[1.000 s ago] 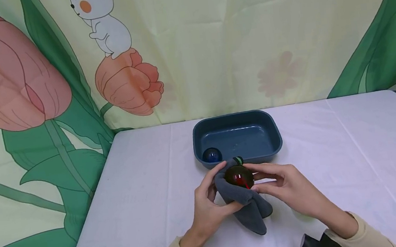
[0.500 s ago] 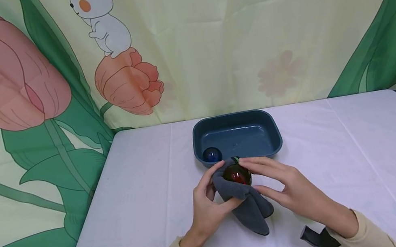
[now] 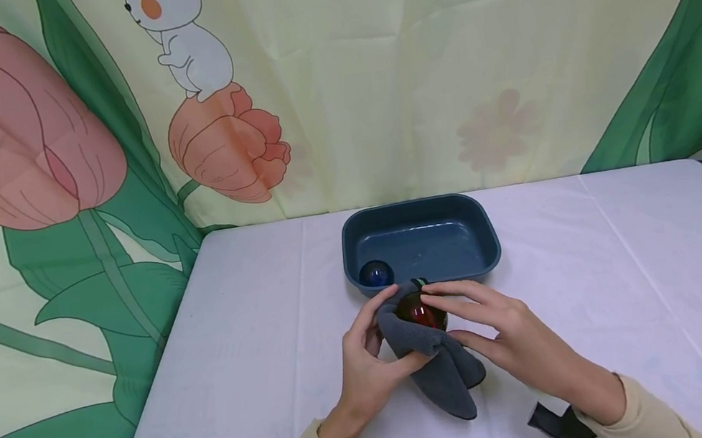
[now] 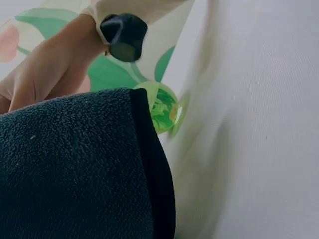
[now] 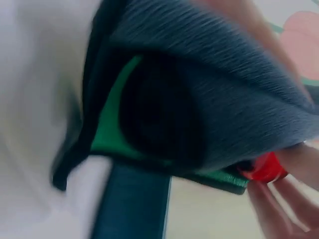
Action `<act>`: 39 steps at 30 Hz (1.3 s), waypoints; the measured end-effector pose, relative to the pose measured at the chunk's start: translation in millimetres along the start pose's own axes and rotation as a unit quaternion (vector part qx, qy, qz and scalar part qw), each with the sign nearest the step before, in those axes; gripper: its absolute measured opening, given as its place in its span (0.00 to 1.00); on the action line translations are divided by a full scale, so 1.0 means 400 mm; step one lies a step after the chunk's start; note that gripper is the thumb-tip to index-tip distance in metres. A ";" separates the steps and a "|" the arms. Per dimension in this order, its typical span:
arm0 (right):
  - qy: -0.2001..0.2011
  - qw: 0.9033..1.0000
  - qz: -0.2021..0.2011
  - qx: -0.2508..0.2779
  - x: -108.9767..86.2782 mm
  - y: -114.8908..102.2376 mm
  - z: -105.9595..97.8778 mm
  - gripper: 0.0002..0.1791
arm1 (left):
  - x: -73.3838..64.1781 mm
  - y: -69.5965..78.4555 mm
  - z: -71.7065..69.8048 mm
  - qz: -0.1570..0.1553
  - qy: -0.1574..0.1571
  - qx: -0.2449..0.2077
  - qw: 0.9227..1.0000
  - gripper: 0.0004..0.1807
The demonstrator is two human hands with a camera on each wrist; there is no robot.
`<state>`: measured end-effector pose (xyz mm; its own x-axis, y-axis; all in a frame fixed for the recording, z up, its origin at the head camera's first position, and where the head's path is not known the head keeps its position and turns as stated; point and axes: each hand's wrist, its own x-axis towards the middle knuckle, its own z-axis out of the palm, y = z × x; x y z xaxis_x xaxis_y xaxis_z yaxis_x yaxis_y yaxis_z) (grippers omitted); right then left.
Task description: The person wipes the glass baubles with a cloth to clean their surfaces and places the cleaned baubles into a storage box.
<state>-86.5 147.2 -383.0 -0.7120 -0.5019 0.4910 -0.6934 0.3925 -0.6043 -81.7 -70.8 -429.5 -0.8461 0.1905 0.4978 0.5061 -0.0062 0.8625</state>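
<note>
In the head view my left hand holds a dark grey plush cloth from its left side, thumb in front and fingers behind. A shiny dark red ball sits in the fold of this cloth, partly covered. My right hand pinches the ball, fingertips at its top and thumb low on its right. The right wrist view shows the red ball between the fingers, beside the cloth, which has a black edge and a green patch. In the left wrist view, the cloth hides the left fingers.
A dark blue plastic basin stands just behind the hands, with a blue ball in its front left corner. A clear green ball lies on the white-covered table near the right forearm. A printed curtain hangs behind.
The right fingers have shifted from the ball's right side up onto its top. The cloth's hanging end has moved slightly right and down; the left hand has barely moved.
</note>
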 end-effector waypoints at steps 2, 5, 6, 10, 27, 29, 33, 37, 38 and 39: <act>0.000 0.998 0.034 0.047 0.001 0.001 0.000 0.38 | -0.001 0.001 -0.001 0.004 -0.003 0.005 1.000 0.41; -0.009 0.986 0.100 0.132 0.001 0.004 -0.001 0.33 | -0.002 0.002 -0.002 0.008 -0.009 0.008 1.000 0.42; -0.013 0.981 0.119 0.153 0.001 0.005 -0.002 0.32 | -0.002 0.002 -0.002 0.008 -0.011 0.008 1.000 0.43; -0.020 0.971 0.150 0.187 0.002 0.009 -0.004 0.30 | 0.001 0.002 -0.001 0.012 -0.014 0.002 1.000 0.42; -0.029 1.000 0.001 0.004 0.011 0.002 -0.023 0.44 | 0.004 -0.007 0.002 0.022 0.000 -0.025 0.999 0.41; -0.035 0.999 -0.022 -0.008 0.013 0.002 -0.022 0.46 | 0.003 -0.008 0.002 0.022 -0.002 -0.028 0.999 0.41; -0.037 0.997 -0.059 -0.020 0.017 0.003 -0.015 0.48 | 0.001 -0.007 0.003 0.020 -0.005 -0.045 0.999 0.41; -0.032 0.997 -0.065 -0.035 0.016 0.004 -0.008 0.48 | 0.000 -0.007 0.005 0.018 -0.007 -0.057 0.998 0.41; -0.033 0.997 -0.061 -0.040 0.014 0.004 -0.007 0.48 | -0.001 -0.007 0.006 0.017 -0.008 -0.058 0.998 0.41; -0.034 0.997 -0.057 -0.046 0.013 0.004 -0.007 0.47 | -0.001 -0.008 0.006 0.017 -0.008 -0.058 0.998 0.41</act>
<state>-91.6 147.2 -379.8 -0.6214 -0.5974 0.5069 -0.7784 0.3969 -0.4863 -82.5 -68.5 -432.6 -0.8262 0.2034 0.5255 0.5101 -0.1261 0.8508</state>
